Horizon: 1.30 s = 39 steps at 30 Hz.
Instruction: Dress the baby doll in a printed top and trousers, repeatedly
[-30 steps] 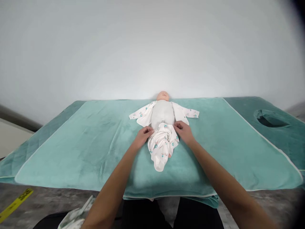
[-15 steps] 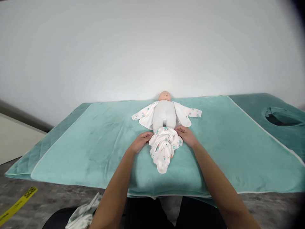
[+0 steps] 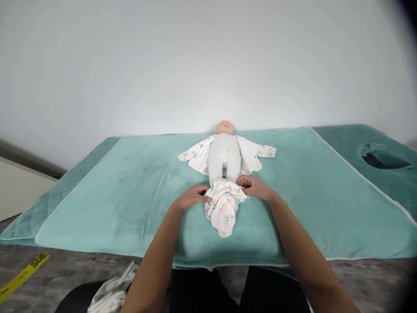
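L hand (image 3: 192, 201), R hand (image 3: 256, 188) grip bunched pants (image 3: 224, 208) on legs of doll (image 3: 224, 153).

The left hand (image 3: 192, 201) and right hand (image 3: 256, 188) are bare, as are both forearms down to the lower edge. At 6 o'clock, black trousers (image 3: 192, 291) cover the legs.

Matt printed cotton garment (image 3: 224, 208), plush teal towel (image 3: 130, 191), smooth doll (image 3: 224, 152)
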Motion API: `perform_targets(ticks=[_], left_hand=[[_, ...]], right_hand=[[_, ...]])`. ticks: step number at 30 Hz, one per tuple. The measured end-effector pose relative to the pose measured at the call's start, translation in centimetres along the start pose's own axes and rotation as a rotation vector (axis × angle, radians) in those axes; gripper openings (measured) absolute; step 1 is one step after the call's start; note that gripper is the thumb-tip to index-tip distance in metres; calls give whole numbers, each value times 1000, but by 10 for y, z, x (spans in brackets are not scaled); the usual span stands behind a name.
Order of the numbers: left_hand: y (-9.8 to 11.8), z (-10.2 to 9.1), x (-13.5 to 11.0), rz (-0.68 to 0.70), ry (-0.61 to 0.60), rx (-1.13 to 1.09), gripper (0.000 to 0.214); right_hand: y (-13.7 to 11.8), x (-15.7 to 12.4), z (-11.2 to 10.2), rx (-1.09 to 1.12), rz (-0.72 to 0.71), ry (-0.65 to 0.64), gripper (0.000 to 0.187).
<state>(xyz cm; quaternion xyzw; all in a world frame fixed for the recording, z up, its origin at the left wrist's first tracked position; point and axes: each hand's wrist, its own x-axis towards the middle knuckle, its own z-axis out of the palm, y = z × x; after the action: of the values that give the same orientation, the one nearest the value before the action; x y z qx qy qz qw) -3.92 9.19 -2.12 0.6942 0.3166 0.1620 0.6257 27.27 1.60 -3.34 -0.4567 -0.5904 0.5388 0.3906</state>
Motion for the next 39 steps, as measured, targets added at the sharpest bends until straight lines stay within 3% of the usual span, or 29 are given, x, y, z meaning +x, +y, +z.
perform_targets(ticks=[3,6,10,12,14,17,22,25,30,36,39], left_hand=[[-6,4,11,123,291,65,20],[-4,13,27,266,522,177,13],[9,22,46,289,606,175,7],[15,21,53,269,635,202,6],[18,16,60,233,686,265,13],[18,5,76,171,764,312,5],[15,-3,102,171,836,186,13],[17,-2,103,137,744,-34,15],[21,-14,84,76,367,-382,35],[15,-34,70,106,184,-249,35],[13,-38,66,108,162,-164,26]], right_hand=[[-3,0,5,-126,-36,48,17],[-7,1,11,-403,-112,201,13],[-14,9,14,-727,-351,478,15],[-16,17,13,-789,-413,519,12],[-17,26,10,-811,-396,517,15],[-14,43,3,-778,-280,566,24],[-9,71,-12,-495,-86,844,20],[-4,81,-15,-275,-68,914,19],[6,78,-11,-303,-232,844,21],[3,72,-7,-311,-361,711,17],[1,71,-6,-326,-368,641,13]])
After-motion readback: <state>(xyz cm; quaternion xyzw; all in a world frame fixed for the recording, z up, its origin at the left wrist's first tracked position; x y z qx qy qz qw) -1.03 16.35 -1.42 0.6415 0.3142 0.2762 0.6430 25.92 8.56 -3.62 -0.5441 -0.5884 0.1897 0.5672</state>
